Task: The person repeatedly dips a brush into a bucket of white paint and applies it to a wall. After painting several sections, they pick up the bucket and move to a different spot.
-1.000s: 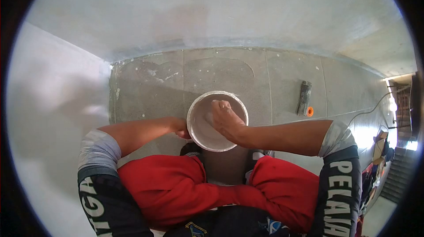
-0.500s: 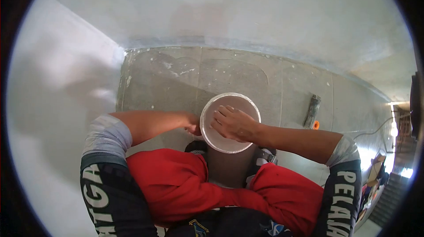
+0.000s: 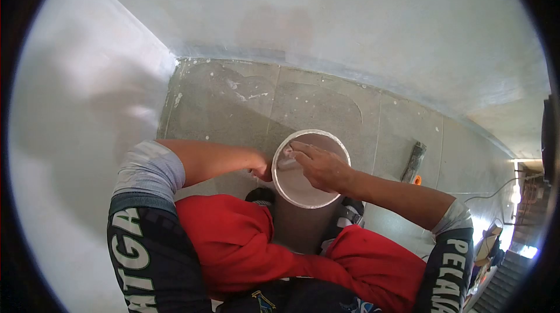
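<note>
A round bucket [image 3: 303, 231] with a pale, smeared rim stands on the floor between my feet. Inside it is a greyish-pink mixture [image 3: 309, 187]. My right hand [image 3: 324, 168] reaches over the bucket's mouth from the right, its fingers stretched toward the inner left wall, with pale wet residue at the fingertips. Just below those fingertips, a lighter streak shows inside the bucket. At the outer left side my left hand [image 3: 262, 167] is curled against the bucket close under the rim, its fingers partly hidden.
A dark-headed tool with an orange part [image 3: 414, 162] lies on the tiles to the right. White splashes mark the tiled floor [image 3: 233, 88] near the wall corner. Pale walls rise ahead and at left. A cable [image 3: 496, 193] and piled items sit at far right.
My right hand's fingers have straightened and reach toward the bucket's left inner wall, where a lighter streak now shows. The whole view has shifted slightly; my left hand stays beside the bucket.
</note>
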`<state>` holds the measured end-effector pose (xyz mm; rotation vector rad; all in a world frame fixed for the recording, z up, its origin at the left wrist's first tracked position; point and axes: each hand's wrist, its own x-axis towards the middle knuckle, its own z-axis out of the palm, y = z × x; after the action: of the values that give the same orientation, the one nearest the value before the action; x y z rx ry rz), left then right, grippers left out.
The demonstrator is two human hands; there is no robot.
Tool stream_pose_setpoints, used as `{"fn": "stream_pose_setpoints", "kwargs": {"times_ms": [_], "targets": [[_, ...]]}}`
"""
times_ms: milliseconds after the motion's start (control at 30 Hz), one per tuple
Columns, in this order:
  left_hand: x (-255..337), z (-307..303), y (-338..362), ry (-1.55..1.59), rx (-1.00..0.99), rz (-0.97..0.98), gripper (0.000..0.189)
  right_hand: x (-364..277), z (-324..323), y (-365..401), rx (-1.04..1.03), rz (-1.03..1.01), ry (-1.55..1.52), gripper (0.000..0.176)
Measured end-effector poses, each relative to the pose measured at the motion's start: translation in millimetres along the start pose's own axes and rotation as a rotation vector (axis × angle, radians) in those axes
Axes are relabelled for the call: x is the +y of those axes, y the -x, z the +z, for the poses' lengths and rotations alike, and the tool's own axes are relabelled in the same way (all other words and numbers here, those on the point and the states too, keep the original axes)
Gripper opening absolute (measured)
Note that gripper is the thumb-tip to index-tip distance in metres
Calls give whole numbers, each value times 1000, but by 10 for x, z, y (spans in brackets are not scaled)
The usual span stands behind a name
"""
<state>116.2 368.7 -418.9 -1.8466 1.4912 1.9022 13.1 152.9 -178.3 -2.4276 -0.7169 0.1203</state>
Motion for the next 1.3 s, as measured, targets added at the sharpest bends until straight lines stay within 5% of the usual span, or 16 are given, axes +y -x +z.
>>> {"fn": "stream_pose_setpoints", "kwargs": {"times_ms": [233,300,333,400,467,533,767,867,1233,1300], "targets": [[103,-62,106,-52,19,69,51,-51,-28,-36,37,131,-148,42],[-523,254,-500,305,-12,100,51,-98,-3,-85,-18,536,-304,40],[-848,418,-818,481,-32,113,51,-126,12,-115,-15,536,-307,40],[-225,79,-172,270,-35,1,51,-180,41,-171,-6,703,-278,39],[30,-46,66,163,-46,-56,51,-178,48,-219,21,681,-329,38],[-282,163,-328,-155,-31,129,50,-182,47,-246,45,658,-379,38],[96,-32,-10,-167,-10,79,46,-18,116,-137,100,603,-390,22],[724,-396,663,-45,-137,-249,44,18,16,-104,96,539,-370,17],[48,-21,-36,-127,-56,26,43,5,27,-129,119,531,-306,21],[-28,25,-119,-143,-44,58,43,-31,-69,-141,21,682,-379,25]]}}
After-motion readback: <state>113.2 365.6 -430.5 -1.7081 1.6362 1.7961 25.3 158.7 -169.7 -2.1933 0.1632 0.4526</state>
